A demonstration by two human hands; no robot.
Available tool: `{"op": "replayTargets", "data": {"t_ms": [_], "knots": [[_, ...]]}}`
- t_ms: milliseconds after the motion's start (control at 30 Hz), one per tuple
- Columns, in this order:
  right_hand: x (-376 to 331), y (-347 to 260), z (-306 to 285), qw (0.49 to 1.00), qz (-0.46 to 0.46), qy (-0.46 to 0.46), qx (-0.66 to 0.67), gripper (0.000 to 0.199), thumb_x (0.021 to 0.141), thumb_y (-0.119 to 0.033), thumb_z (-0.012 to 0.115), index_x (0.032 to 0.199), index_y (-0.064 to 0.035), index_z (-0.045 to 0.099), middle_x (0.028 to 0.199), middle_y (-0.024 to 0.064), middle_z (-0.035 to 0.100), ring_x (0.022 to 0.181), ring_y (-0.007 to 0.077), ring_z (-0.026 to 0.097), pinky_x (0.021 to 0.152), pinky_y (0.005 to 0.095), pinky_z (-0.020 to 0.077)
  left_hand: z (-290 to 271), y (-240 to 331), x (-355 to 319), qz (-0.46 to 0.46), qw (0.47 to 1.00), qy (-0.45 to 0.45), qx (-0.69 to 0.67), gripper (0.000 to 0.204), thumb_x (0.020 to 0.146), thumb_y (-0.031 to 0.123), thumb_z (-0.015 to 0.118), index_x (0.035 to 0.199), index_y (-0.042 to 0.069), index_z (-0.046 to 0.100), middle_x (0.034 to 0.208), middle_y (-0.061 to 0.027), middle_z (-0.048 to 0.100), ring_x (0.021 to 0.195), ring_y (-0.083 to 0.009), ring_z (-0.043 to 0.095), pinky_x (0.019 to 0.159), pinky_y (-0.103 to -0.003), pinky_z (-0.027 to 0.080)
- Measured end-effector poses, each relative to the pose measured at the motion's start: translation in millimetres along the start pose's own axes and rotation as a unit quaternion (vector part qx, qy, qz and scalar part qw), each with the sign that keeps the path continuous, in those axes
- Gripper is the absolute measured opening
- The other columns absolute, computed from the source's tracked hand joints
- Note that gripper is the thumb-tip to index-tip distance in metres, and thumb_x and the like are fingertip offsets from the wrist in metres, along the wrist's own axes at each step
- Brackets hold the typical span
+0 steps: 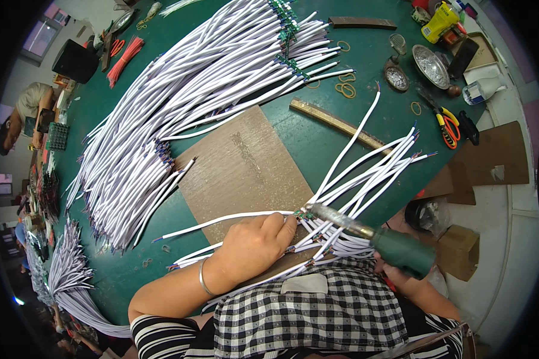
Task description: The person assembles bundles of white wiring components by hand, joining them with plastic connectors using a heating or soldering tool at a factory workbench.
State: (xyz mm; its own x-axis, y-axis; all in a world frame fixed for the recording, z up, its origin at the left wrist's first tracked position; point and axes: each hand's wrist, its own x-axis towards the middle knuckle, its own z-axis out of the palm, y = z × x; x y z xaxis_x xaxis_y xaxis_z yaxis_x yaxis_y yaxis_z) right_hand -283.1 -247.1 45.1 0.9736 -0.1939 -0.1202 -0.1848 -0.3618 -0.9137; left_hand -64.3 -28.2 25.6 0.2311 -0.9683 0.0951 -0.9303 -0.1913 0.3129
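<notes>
My left hand (254, 242) presses down on a white cable (221, 219) on a brown board (239, 167), its fingertips beside a small green circuit piece (305, 212). My right hand (395, 272) is mostly hidden behind the green handle of a soldering iron (401, 250) that it grips. The iron's metal tip (320, 210) touches the circuit piece. A loose bunch of white cables (365, 173) fans out to the right under the iron.
A big heap of white cables (185, 96) covers the green table (317, 137) at the back left. Orange-handled scissors (446, 122), metal dishes (431, 66), rubber bands (344, 90) and a metal bar (335, 124) lie at the back right. Another person (24, 119) sits far left.
</notes>
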Motion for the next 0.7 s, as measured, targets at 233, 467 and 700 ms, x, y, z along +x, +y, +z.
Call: {"op": "replayTargets", "data": {"t_ms": [233,467,700], "knots": [[11.0,8.0,3.5,0.979,0.016,0.062,0.194,0.043,0.082,-0.010,0.058,0.121,0.0056,0.047,0.108,0.0138,0.059,0.083,0.0184,0.062,0.080,0.0327,0.0486,2.7,0.0,-0.6,-0.013,1.000,0.014,-0.022,0.032,0.072,0.010,0.062,0.103,0.004,0.059,0.076,-0.0058,0.054,0.060,-0.0193,0.058,0.050,-0.030,0.048],[29.8,23.2,18.4,0.903,0.067,0.124,0.406,0.070,0.078,-0.027,0.063,0.135,-0.0010,0.032,0.130,0.0153,0.043,0.115,0.0293,0.050,0.100,0.0519,0.0394,1.1,6.1,3.5,-0.118,0.989,0.039,-0.081,0.027,0.074,0.007,0.065,0.100,0.006,0.060,0.074,-0.0092,0.055,0.060,-0.0237,0.058,0.051,-0.033,0.048],[40.7,16.0,23.5,0.880,0.048,0.126,0.455,0.072,0.079,-0.028,0.061,0.137,-0.0025,0.028,0.138,0.0161,0.035,0.126,0.0316,0.040,0.104,0.0555,0.0326,3.5,7.2,6.9,-0.161,0.963,0.059,-0.206,0.017,0.076,0.007,0.065,0.093,0.005,0.064,0.073,-0.0112,0.056,0.061,-0.0266,0.058,0.054,-0.034,0.047]]}}
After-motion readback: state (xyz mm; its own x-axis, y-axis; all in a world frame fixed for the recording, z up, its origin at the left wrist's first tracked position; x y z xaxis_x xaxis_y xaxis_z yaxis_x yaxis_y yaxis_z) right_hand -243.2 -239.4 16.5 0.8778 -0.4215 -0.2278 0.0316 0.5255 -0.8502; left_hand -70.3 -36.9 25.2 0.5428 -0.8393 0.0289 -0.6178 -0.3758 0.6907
